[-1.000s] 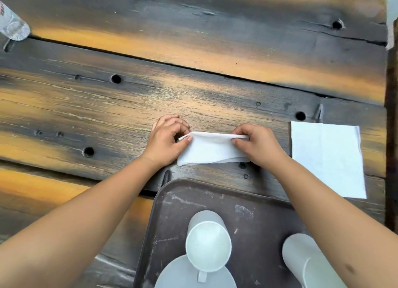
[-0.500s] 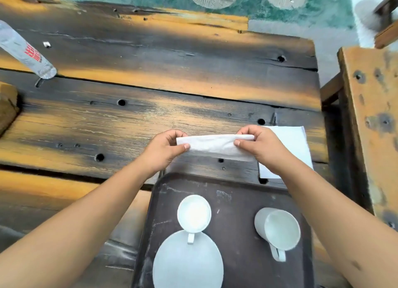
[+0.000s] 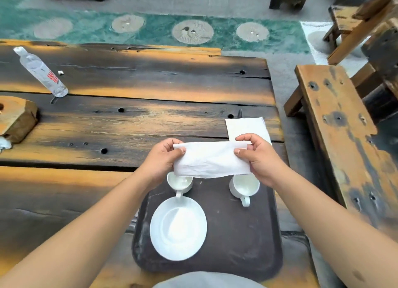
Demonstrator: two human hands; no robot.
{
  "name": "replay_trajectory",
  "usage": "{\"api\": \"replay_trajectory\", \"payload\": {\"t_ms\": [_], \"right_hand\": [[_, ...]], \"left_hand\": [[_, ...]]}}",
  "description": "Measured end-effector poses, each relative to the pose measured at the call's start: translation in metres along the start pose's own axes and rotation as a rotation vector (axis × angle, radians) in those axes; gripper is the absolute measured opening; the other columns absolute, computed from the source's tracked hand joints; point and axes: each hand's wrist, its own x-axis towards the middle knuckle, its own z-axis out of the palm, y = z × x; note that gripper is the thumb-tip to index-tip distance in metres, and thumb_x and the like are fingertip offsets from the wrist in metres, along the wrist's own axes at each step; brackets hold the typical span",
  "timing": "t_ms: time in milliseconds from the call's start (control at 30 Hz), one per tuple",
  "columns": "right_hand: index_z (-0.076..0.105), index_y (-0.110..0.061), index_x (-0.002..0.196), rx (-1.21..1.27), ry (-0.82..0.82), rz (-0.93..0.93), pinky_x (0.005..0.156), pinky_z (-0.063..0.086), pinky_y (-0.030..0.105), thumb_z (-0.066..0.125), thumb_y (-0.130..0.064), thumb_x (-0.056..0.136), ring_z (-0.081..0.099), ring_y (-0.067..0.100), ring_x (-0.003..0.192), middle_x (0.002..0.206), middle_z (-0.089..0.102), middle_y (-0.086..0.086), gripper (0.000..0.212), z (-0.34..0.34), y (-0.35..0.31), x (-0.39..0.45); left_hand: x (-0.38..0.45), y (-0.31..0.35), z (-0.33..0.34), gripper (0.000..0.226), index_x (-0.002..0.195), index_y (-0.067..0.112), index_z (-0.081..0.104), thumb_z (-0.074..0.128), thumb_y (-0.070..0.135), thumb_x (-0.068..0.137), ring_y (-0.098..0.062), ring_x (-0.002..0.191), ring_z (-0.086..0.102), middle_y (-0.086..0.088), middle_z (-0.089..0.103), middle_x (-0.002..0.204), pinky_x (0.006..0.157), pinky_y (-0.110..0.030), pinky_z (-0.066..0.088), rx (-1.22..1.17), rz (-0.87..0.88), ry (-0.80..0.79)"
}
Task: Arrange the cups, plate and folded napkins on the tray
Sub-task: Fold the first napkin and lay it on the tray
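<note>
A folded white napkin (image 3: 212,159) hangs in the air above the far end of the dark tray (image 3: 243,234). My left hand (image 3: 162,158) pinches its left end and my right hand (image 3: 257,158) pinches its right end. On the tray stand two white cups: one (image 3: 179,183) at the far left, the other cup (image 3: 244,185) at the far right, both partly hidden by the napkin. A white plate (image 3: 178,227) lies in front of the left cup. A second napkin (image 3: 246,127) lies flat on the table beyond my right hand.
A plastic bottle (image 3: 41,71) lies at the far left of the wooden table (image 3: 129,124). A wooden block (image 3: 16,117) sits at the left edge. A wooden bench (image 3: 344,141) runs along the right side, with a gap between it and the table.
Both hands have lifted the folded napkin off the table and brought it toward me, over the cups on the tray. The view has pulled back and tilted up.
</note>
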Motion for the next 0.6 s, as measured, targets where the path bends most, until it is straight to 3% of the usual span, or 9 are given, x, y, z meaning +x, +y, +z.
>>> {"api": "replay_trajectory", "payload": {"t_ms": [100,167,233,367,500,600], "right_hand": [[0.059,-0.013,0.109,0.110,0.077,0.145,0.057,0.056,0.033,0.063,0.002,0.088,0.070,0.025,0.078,0.094,0.068,0.016,0.026,-0.009,0.014,-0.031],[0.062,-0.009,0.098,0.137,0.041,0.255,0.055,0.058,0.034,0.060,-0.001,0.091,0.071,0.024,0.076,0.094,0.072,0.014,0.012,-0.013,0.026,-0.053],[0.065,-0.007,0.086,0.199,-0.002,0.338,0.057,0.059,0.034,0.059,0.001,0.091,0.072,0.022,0.073,0.088,0.074,0.014,0.011,-0.018,0.040,-0.071],[0.066,-0.005,0.097,0.155,0.009,0.384,0.067,0.061,0.033,0.060,0.001,0.091,0.072,0.025,0.088,0.101,0.074,0.016,0.010,-0.026,0.068,-0.098],[0.064,-0.012,0.095,0.149,0.096,0.388,0.054,0.055,0.025,0.059,-0.005,0.093,0.072,0.014,0.074,0.089,0.076,0.006,0.009,-0.039,0.092,-0.115],[0.065,-0.013,0.098,0.162,0.129,0.414,0.057,0.055,0.026,0.058,-0.007,0.094,0.072,0.014,0.080,0.094,0.077,0.005,0.010,-0.052,0.107,-0.125]], "left_hand": [[-0.023,-0.015,0.011,0.017,0.085,0.016,0.060,0.053,0.005,0.096,-0.019,0.072,0.058,-0.004,0.065,0.079,0.066,-0.034,0.046,-0.024,-0.035,-0.002],[-0.037,-0.027,0.017,0.015,0.088,0.016,0.060,0.053,0.008,0.097,-0.024,0.073,0.059,-0.006,0.066,0.080,0.066,-0.037,0.047,-0.034,-0.071,-0.006],[-0.050,-0.040,0.025,0.010,0.094,0.012,0.061,0.052,0.008,0.097,-0.026,0.079,0.060,-0.010,0.067,0.085,0.071,-0.040,0.048,-0.039,-0.094,-0.002],[-0.070,-0.066,0.039,0.009,0.099,0.009,0.060,0.051,0.011,0.099,-0.030,0.089,0.061,-0.017,0.066,0.099,0.082,-0.048,0.048,-0.036,-0.154,-0.001],[-0.088,-0.091,0.057,0.011,0.108,0.006,0.056,0.052,0.010,0.098,-0.030,0.094,0.069,-0.015,0.069,0.109,0.081,-0.048,0.055,-0.101,-0.259,-0.016],[-0.098,-0.111,0.072,0.019,0.114,0.002,0.054,0.055,0.005,0.095,-0.033,0.100,0.069,-0.019,0.070,0.113,0.086,-0.052,0.055,-0.112,-0.314,-0.019]]}}
